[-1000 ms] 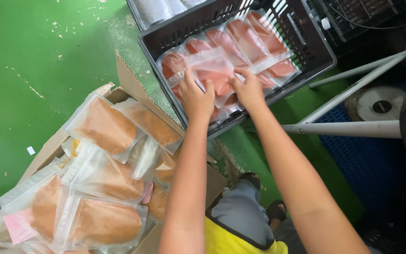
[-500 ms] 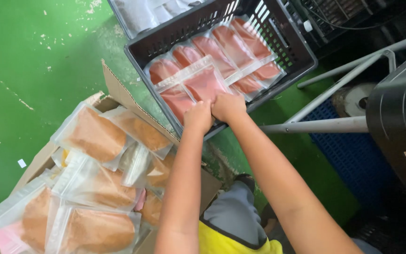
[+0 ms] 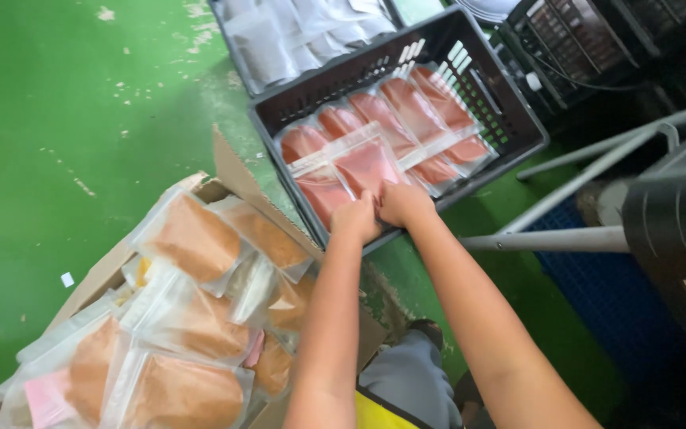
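A dark plastic crate [image 3: 510,103] on the green floor holds rows of clear bags of red powder [image 3: 395,111]. My left hand [image 3: 356,217] and my right hand [image 3: 403,203] are side by side at the crate's near edge. Both pinch the near end of the top bag of red powder [image 3: 367,165], which lies across the others. Their fingertips are curled and partly hidden behind the knuckles.
A cardboard box [image 3: 232,171] at lower left is piled with clear bags of orange-brown powder [image 3: 196,238]. Another crate of pale bags [image 3: 279,40] stands behind. Metal frame bars [image 3: 565,238], a blue crate [image 3: 621,302] and a black machine [image 3: 676,238] stand at right.
Both hands have drawn back from the middle of the crate to its near edge, coming together on the end of the top red bag. The view has shifted slightly.
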